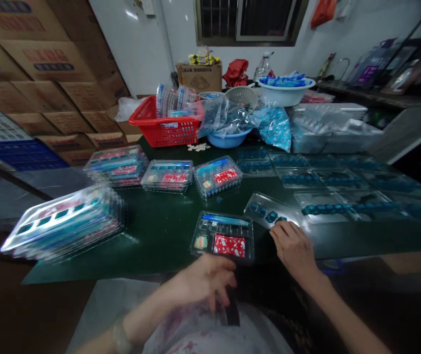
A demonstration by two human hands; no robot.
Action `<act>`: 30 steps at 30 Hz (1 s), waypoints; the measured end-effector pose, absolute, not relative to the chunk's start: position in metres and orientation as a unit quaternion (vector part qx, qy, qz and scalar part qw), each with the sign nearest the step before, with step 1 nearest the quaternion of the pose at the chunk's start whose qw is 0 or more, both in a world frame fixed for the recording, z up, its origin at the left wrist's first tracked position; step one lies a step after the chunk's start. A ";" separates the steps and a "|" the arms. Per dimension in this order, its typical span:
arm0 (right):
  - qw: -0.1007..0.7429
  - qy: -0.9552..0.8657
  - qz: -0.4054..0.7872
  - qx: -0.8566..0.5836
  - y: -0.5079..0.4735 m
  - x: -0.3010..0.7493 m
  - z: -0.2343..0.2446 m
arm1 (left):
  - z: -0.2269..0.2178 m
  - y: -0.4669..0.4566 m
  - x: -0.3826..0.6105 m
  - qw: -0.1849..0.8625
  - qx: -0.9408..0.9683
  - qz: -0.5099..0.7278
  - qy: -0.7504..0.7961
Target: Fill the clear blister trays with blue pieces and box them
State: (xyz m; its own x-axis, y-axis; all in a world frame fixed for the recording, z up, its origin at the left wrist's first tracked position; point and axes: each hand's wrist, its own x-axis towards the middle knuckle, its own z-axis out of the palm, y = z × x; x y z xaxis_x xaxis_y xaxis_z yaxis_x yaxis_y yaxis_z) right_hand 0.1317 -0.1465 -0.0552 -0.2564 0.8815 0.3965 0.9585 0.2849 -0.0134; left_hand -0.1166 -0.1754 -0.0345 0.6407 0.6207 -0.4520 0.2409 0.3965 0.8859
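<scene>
An open clear plastic tray (223, 236) lies near the front edge of the dark green table (158, 236). It holds a blue pen, a red patterned pack and a small striped eraser. My left hand (205, 280) hovers just below this tray, fingers curled and blurred. My right hand (293, 246) rests on the table beside it, fingers bent, touching small teal pieces in a second clear tray (269, 209).
Stacks of filled clear trays (66, 223) sit at the left and more (166, 177) in the middle. Rows of trays with teal pieces (343, 182) cover the right. A red basket (162, 125), blue bowls and bags stand behind; cardboard boxes line the left wall.
</scene>
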 end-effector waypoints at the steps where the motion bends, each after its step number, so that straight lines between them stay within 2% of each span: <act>1: 0.165 -0.779 -0.113 -0.594 -0.154 0.132 -0.056 | -0.031 -0.174 -0.116 0.736 0.524 0.136 0.406; 6: 0.175 -0.765 -0.095 -0.612 -0.180 0.139 -0.064 | 0.007 -0.169 -0.142 0.679 0.554 0.190 0.443; 9: 0.203 -0.762 -0.097 -0.608 -0.188 0.145 -0.067 | 0.025 -0.159 -0.166 0.538 0.578 0.320 0.523; 11: 0.220 -0.755 -0.103 -0.609 -0.195 0.151 -0.068 | 0.028 -0.152 -0.177 0.419 0.603 0.358 0.576; 14: 0.220 -0.743 -0.112 -0.622 -0.207 0.166 -0.072 | 0.018 -0.147 -0.181 0.284 0.677 0.335 0.591; 16: 0.205 -0.738 -0.111 -0.633 -0.214 0.178 -0.079 | 0.009 -0.147 -0.178 0.237 0.729 0.306 0.564; 19: 0.200 -0.741 -0.095 -0.635 -0.219 0.191 -0.091 | -0.001 -0.147 -0.173 0.205 0.775 0.266 0.535; 24: 0.300 -0.720 -0.098 -0.618 -0.220 0.198 -0.110 | -0.004 -0.148 -0.166 0.192 0.778 0.231 0.552; 30: 0.380 -0.700 -0.099 -0.597 -0.220 0.216 -0.142 | 0.000 -0.144 -0.150 0.220 0.777 0.214 0.550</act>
State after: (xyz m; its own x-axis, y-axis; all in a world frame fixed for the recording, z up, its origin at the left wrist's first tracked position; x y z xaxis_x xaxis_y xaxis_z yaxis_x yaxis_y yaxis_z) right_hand 0.2158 -0.2200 -0.1423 0.0015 0.7600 0.6499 0.9107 0.2674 -0.3148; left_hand -0.1502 -0.1444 -0.0004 0.3035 0.9486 0.0901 0.7599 -0.2980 0.5777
